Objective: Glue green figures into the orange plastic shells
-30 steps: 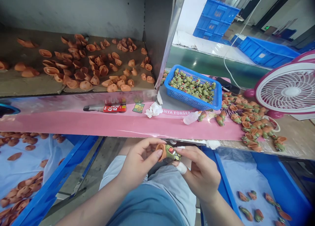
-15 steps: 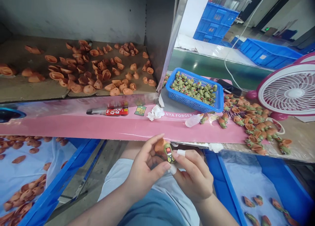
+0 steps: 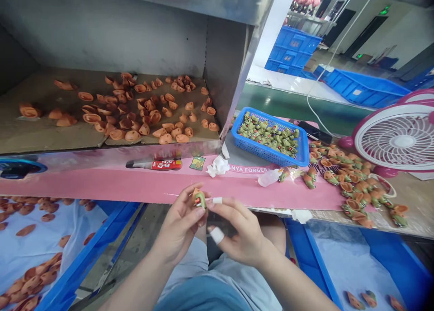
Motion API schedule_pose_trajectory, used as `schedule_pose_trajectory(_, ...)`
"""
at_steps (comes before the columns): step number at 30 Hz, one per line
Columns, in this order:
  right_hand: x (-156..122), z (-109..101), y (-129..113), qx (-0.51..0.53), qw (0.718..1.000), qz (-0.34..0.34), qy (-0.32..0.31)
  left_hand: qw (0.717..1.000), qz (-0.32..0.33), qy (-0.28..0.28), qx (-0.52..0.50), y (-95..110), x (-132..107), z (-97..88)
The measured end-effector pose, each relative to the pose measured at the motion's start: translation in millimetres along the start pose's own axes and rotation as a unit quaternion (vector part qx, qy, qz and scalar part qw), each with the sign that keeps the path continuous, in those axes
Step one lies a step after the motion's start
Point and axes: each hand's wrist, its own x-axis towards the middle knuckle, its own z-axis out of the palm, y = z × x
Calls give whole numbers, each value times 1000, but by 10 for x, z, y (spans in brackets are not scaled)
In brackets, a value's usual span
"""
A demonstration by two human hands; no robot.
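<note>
My left hand [image 3: 179, 223] pinches a small green and orange toy figure [image 3: 199, 198] between thumb and fingers, just below the pink table edge [image 3: 142, 184]. My right hand [image 3: 237, 234] touches the same figure with its fingertips; white tape wraps two of those fingers. Both hands hover over my lap.
A blue basket [image 3: 298, 153] of green figures sits on the table, with assembled orange-green figures [image 3: 352, 189] to its right near a pink fan [image 3: 396, 137]. Orange shells [image 3: 142, 112] cover the shelf. A glue tube [image 3: 152, 165], small bottle [image 3: 267, 177] and blue bins [image 3: 84, 256] lie around.
Both hands rose with the figure toward the pink table edge. The figure was turned, so it now shows narrower between the fingertips. The view tilted up.
</note>
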Motion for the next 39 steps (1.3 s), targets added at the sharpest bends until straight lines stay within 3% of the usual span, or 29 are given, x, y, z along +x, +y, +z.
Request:
schedule_pose_trajectory(6,406,173,765,-56,989,136,20,999,31,-10,24,112,15,-118)
schedule_pose_trajectory(9,513,237,911,-24,987,157,1,998,37,-18,47,127,-5,-119)
schedule_pose_trajectory(11,496,246,796,12,985,171,5,996,51,-17,69,143,-28,-105)
schedule_pose_trajectory(15,312,248,292,91,975,193,53,992,66,-28,108,171,-62,-66)
schedule_pose_trajectory(19,123,302,-49,223,930,235,175,989,30,-62,129,136,-70,-19)
schedule_pose_trajectory(22,43,339,-103,261,897,270,232,985,16,-76,151,74,-84,33)
schedule_pose_trajectory(28,-46,325,-86,277,872,281,291,978,8,-103,182,10,-104,161)
schedule_pose_trajectory(31,-78,300,-74,335,843,302,294,973,10,-120,198,25,-96,200)
schedule_pose_trajectory(35,-98,256,-103,420,793,336,284,957,26,-99,272,33,-90,221)
schedule_pose_trajectory(39,-106,220,-173,448,774,359,269,938,55,-63,337,2,-82,222)
